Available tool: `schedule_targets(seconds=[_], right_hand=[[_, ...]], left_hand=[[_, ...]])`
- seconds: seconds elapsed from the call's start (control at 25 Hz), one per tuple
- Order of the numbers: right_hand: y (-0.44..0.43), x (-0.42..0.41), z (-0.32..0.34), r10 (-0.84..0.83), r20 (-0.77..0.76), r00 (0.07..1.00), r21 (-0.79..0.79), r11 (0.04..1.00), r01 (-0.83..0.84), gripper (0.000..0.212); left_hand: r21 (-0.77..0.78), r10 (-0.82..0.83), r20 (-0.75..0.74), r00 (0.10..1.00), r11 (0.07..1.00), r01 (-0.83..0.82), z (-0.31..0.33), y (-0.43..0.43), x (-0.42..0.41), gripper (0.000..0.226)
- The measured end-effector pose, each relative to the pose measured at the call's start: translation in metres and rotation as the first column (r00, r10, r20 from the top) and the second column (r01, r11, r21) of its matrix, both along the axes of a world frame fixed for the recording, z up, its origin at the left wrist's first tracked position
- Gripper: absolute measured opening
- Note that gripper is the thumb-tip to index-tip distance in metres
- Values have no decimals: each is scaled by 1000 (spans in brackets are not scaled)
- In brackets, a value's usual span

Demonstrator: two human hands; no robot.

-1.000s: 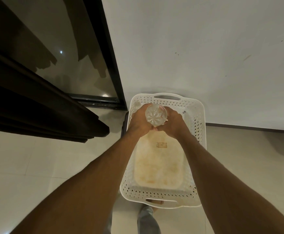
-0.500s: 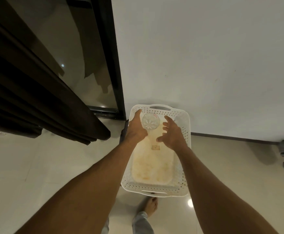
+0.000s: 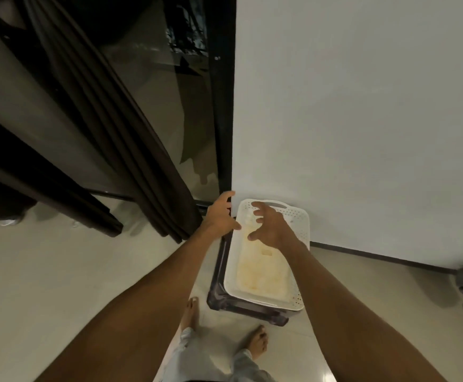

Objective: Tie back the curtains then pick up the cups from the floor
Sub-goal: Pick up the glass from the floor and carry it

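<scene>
Both hands hover empty over the far end of the white perforated basket [image 3: 299, 216] — the left hand [image 3: 220, 216] loosely curled at its far-left corner by the dark door frame [image 3: 224, 119], the right hand [image 3: 273, 230] with fingers spread and bent. The basket sits on a dark crate [image 3: 219, 296] against the wall. The dark curtain [image 3: 131, 161] hangs to the left (whether a cup lies inside the basket, I cannot tell).

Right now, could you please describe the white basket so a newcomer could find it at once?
Start at the white wall right of the dark-framed glass door; at its foot, in the corner, is the white basket. It sits on a dark stand, and its perforated sides, cut-out handle and stained bottom set it apart from the dark curtain on its left.
</scene>
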State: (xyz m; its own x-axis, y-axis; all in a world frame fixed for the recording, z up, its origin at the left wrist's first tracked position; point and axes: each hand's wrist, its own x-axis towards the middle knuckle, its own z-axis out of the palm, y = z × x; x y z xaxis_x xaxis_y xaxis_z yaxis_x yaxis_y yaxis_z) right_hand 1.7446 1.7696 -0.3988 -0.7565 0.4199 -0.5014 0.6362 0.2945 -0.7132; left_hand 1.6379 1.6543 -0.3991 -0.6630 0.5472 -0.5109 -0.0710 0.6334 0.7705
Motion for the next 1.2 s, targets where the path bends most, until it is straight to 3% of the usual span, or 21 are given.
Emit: schedule_targets(seconds=[0.32,0.6,0.92,1.2], right_hand=[[-96,-72,46,261,-62,963,49,965,-259,90],[-229,-142,67,427,-87,900,55,904,-424,89],[-411,-223,75,555,-78,828,85,832,-549,87],[-528,-280,67,690,-52,722,128,721,-681,76]], left_hand=[[7,282,-129,951,959,-284,41,-118,-30,92],[84,519,-168,838,855,-512,48,-285,-51,76],[44,635,-169,754,769,-637,58,-479,-103,67],[-2,729,-179,661,672,-741,58,-590,-142,61]])
